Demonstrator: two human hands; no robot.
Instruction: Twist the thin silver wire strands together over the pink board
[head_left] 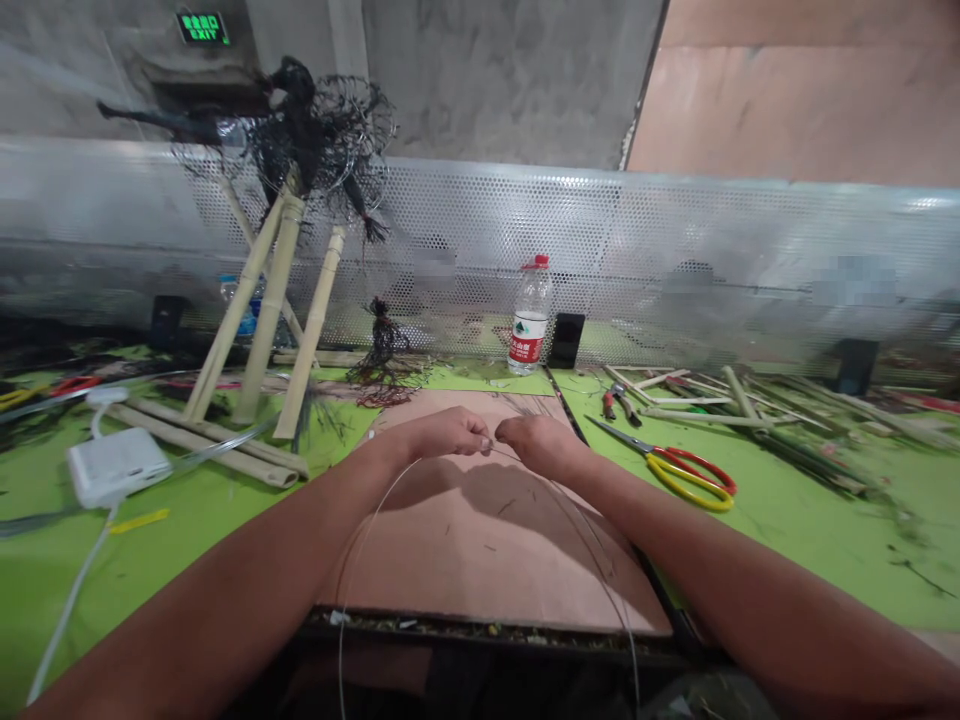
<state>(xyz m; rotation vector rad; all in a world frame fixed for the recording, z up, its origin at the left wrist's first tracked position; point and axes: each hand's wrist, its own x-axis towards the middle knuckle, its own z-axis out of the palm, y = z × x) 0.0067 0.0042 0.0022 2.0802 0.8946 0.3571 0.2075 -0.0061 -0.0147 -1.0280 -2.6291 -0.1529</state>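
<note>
Both my hands meet over a pinkish wooden board (480,560), fingertips almost touching. My left hand (450,432) is closed in a pinch on a thin pale wire (375,518), which curves from it down past the board's front edge. My right hand (541,440) is also closed, pinching the wire close to the left fingertips. Another length of wire hangs below the right hand and runs down over the board's edge. The exact spot where the fingers meet is small and partly hidden.
Scissors (686,475) and pliers (622,402) lie right of the board, before scattered bamboo strips (795,400). A water bottle (529,320) stands behind. At left are upright bamboo pieces (274,310) topped with tangled black wire (300,140), and a white power adapter (120,466).
</note>
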